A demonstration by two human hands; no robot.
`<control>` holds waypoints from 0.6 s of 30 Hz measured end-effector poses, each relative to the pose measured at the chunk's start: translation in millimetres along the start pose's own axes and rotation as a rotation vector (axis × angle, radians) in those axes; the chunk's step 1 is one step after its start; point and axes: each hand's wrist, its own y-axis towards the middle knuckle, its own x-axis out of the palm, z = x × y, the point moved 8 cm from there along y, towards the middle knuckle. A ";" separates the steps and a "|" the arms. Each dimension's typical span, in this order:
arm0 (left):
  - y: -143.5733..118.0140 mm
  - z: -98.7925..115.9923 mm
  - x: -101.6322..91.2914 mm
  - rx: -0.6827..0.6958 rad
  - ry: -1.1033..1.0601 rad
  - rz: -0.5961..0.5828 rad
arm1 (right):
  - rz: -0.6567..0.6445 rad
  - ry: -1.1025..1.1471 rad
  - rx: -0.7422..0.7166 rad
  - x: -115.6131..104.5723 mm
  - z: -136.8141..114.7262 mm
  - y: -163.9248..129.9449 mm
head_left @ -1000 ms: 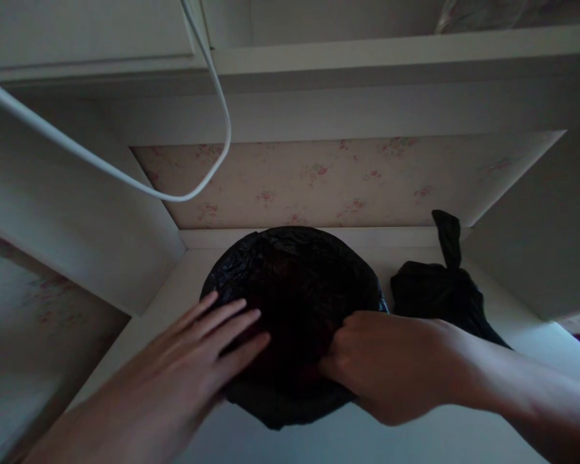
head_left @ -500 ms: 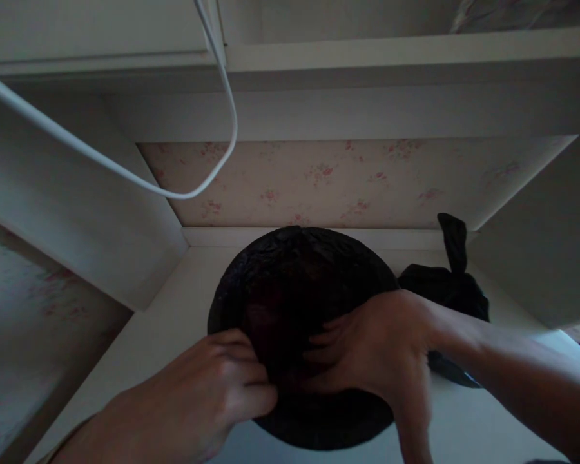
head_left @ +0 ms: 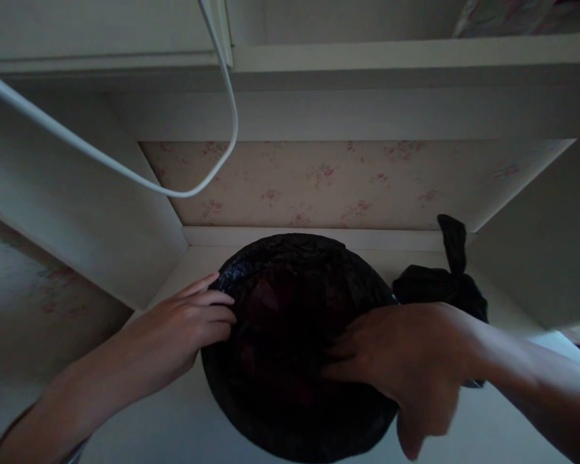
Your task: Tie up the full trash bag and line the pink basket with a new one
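A round bin lined with a black garbage bag stands on a white surface, its dark mouth facing me. My left hand is at the bin's left rim, fingers curled over the edge and closed on the bag. Across from it, my right hand straddles the right rim. Its fingers reach down inside against the bag and fade into shadow, while the thumb lies outside, so the rim and bag are between them. The inside of the bin is too dark to make out, apart from faint reddish patches.
Behind the bin on the right sits a knotted black plastic bag. A white cable loops across the upper left. A white shelf edge runs overhead, with flowered wallpaper behind and white side panels left and right.
My left hand has moved from the near-left rim up to the left rim, its fist loosening into curled fingers. My right hand has shifted slightly right and down. The bin has shifted slightly towards me.
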 end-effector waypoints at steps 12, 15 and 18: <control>-20.4 77.4 9.1 0.061 0.370 0.115 | 0.003 -0.175 -0.024 5.7 -25.6 13.5; -24.4 82.9 17.1 0.030 0.325 0.101 | 0.029 -0.188 -0.038 3.7 -28.8 19.3; -15.6 92.8 23.7 0.069 0.237 0.066 | 0.069 -0.198 -0.064 2.1 -34.2 26.0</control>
